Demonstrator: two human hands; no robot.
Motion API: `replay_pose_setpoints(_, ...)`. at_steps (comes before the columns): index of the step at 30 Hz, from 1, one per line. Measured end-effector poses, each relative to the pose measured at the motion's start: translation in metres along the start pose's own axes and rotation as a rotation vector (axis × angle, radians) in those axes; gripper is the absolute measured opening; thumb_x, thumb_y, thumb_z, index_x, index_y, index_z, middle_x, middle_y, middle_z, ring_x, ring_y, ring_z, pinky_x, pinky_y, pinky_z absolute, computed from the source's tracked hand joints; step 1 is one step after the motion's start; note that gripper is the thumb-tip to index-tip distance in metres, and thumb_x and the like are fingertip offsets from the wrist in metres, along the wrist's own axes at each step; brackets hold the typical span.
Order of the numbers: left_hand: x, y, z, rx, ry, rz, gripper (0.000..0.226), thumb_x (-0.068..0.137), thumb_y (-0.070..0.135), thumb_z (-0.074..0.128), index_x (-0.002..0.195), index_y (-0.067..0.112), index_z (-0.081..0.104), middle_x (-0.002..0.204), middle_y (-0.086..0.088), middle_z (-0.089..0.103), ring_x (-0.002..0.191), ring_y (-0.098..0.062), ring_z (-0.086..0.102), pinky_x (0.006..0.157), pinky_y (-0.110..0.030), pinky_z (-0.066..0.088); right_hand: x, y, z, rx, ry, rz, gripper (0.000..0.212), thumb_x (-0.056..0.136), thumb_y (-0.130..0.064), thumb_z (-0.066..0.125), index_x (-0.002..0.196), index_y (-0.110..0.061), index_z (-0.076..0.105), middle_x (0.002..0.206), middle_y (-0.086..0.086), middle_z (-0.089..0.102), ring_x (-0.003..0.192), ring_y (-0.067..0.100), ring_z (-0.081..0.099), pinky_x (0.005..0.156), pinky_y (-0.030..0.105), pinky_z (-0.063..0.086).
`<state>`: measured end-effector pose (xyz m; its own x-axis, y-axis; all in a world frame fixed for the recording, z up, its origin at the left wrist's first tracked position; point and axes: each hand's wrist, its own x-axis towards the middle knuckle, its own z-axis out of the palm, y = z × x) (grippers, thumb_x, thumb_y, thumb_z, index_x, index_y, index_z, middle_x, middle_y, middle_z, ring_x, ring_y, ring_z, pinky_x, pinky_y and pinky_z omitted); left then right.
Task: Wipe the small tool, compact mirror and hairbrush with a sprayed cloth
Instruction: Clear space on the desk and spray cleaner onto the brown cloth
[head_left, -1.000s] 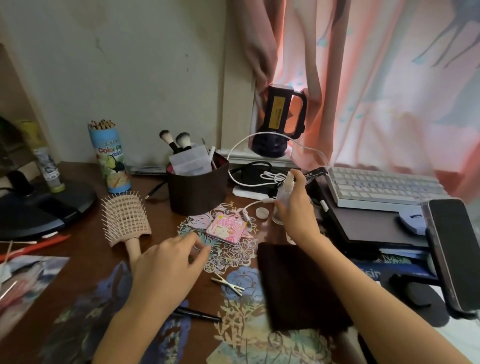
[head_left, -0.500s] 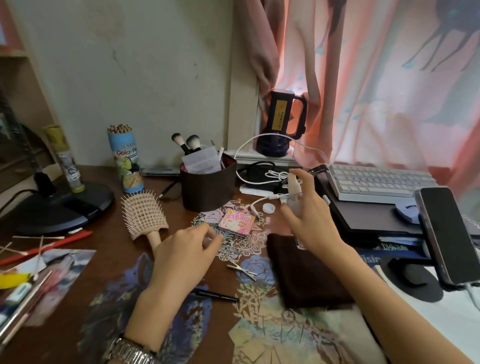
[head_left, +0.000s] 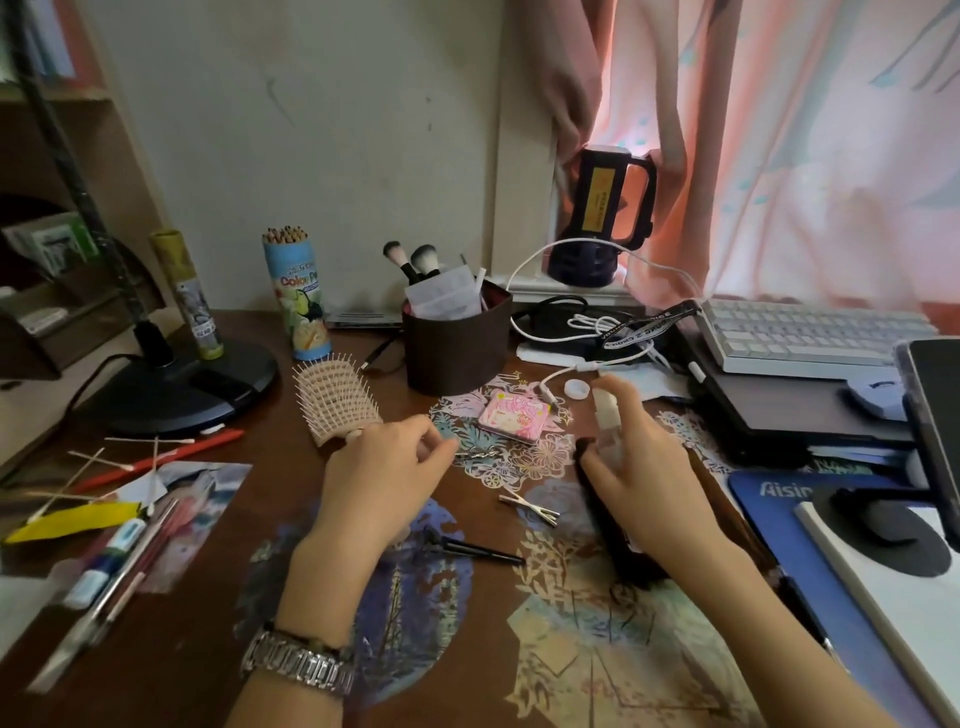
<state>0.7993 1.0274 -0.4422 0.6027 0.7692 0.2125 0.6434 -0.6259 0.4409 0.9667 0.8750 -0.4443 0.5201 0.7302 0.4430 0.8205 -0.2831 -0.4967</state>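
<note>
A beige hairbrush (head_left: 337, 400) lies bristles-up on the desk at centre left. The pink compact mirror (head_left: 514, 418) sits on a paper-cut doily in the middle. A small metal clip-like tool (head_left: 530, 508) lies nearer me, and a thin black tool (head_left: 480, 552) below it. My right hand (head_left: 649, 488) grips a small clear spray bottle (head_left: 608, 423) above a dark brown cloth (head_left: 618, 545), which the hand mostly covers. The bottle's white cap (head_left: 577, 388) lies behind. My left hand (head_left: 384, 483) hovers by the brush handle, fingers loosely curled, holding nothing.
A brown holder with makeup brushes (head_left: 457, 348) stands behind the mirror, a coloured-pencil tube (head_left: 298, 306) and a black lamp base (head_left: 197, 384) to the left. White cables (head_left: 587, 332), a keyboard (head_left: 810, 332) and a phone on a stand (head_left: 935, 415) crowd the right. Pens and cotton swabs (head_left: 104, 478) lie at left.
My right hand has brought the spray bottle lower and closer, over the cloth. My left hand stays near the brush handle. The view has shifted left.
</note>
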Motion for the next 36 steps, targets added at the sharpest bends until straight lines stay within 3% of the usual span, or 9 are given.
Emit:
replay_pose_setpoints(5, 0.000, 0.000, 0.002, 0.005, 0.001, 0.009, 0.026, 0.090, 0.054, 0.045, 0.085, 0.032, 0.059, 0.074, 0.016, 0.056, 0.079, -0.010, 0.056, 0.063, -0.029, 0.046, 0.002, 0.000, 0.003, -0.042, 0.016, 0.021, 0.054, 0.084, -0.012, 0.058, 0.130, -0.026, 0.032, 0.084, -0.010, 0.043, 0.058, -0.002, 0.038, 0.050, 0.015, 0.026)
replay_pose_setpoints(11, 0.002, -0.001, 0.003, 0.039, 0.002, 0.006, 0.025, 0.091, 0.054, 0.044, 0.087, 0.034, 0.059, 0.074, 0.016, 0.054, 0.079, -0.010, 0.054, 0.062, -0.027, 0.043, 0.004, 0.005, 0.005, -0.091, 0.019, 0.009, 0.052, 0.084, -0.011, 0.054, 0.127, -0.024, 0.031, 0.099, 0.005, 0.058, 0.062, 0.020, 0.042, 0.048, 0.029, 0.027)
replay_pose_setpoints(16, 0.002, -0.001, 0.003, 0.045, -0.005, 0.002, 0.026, 0.091, 0.055, 0.044, 0.089, 0.034, 0.059, 0.077, 0.015, 0.056, 0.083, -0.012, 0.055, 0.067, -0.030, 0.047, 0.006, 0.008, 0.003, -0.135, 0.035, 0.047, 0.048, 0.085, -0.011, 0.051, 0.129, -0.021, 0.032, 0.099, 0.010, 0.060, 0.059, 0.023, 0.044, 0.044, 0.024, 0.025)
replay_pose_setpoints(22, 0.001, -0.001, 0.003, 0.044, 0.003, 0.009, 0.026, 0.091, 0.054, 0.044, 0.089, 0.033, 0.060, 0.079, 0.014, 0.057, 0.083, -0.012, 0.056, 0.069, -0.030, 0.049, 0.005, 0.006, 0.004, -0.251, 0.060, 0.057, 0.056, 0.088, -0.014, 0.048, 0.139, -0.023, 0.028, 0.112, 0.013, 0.055, 0.066, 0.034, 0.055, 0.050, 0.035, 0.041)
replay_pose_setpoints(24, 0.001, -0.002, 0.003, 0.042, 0.009, 0.012, 0.027, 0.091, 0.054, 0.044, 0.089, 0.033, 0.060, 0.080, 0.014, 0.059, 0.084, -0.013, 0.056, 0.068, -0.030, 0.049, 0.004, 0.004, 0.004, -0.257, 0.059, 0.074, 0.056, 0.089, -0.018, 0.047, 0.140, -0.026, 0.025, 0.114, 0.012, 0.054, 0.068, 0.034, 0.056, 0.051, 0.037, 0.045)
replay_pose_setpoints(27, 0.001, -0.003, 0.003, 0.049, 0.017, 0.017, 0.027, 0.091, 0.054, 0.045, 0.090, 0.032, 0.061, 0.080, 0.013, 0.059, 0.082, -0.012, 0.056, 0.066, -0.029, 0.048, 0.002, 0.004, 0.003, -0.213, 0.041, 0.091, 0.059, 0.088, -0.025, 0.049, 0.140, -0.028, 0.021, 0.116, 0.009, 0.050, 0.066, 0.028, 0.052, 0.049, 0.032, 0.039)
replay_pose_setpoints(31, 0.002, -0.003, 0.002, 0.050, 0.034, 0.032, 0.027, 0.091, 0.054, 0.045, 0.091, 0.032, 0.061, 0.079, 0.014, 0.058, 0.076, -0.008, 0.055, 0.061, -0.025, 0.044, 0.000, 0.005, -0.001, -0.166, 0.003, 0.084, 0.064, 0.090, -0.019, 0.047, 0.144, -0.029, 0.015, 0.128, 0.010, 0.046, 0.068, 0.028, 0.052, 0.049, 0.032, 0.035)
replay_pose_setpoints(36, 0.003, -0.005, -0.003, 0.056, 0.010, 0.011, 0.029, 0.091, 0.054, 0.045, 0.089, 0.031, 0.061, 0.077, 0.016, 0.056, 0.076, -0.008, 0.055, 0.057, -0.023, 0.040, -0.002, 0.002, -0.009, -0.181, 0.030, 0.046, 0.063, 0.089, -0.022, 0.051, 0.143, -0.027, 0.020, 0.129, 0.009, 0.050, 0.063, 0.022, 0.051, 0.046, 0.028, 0.030)
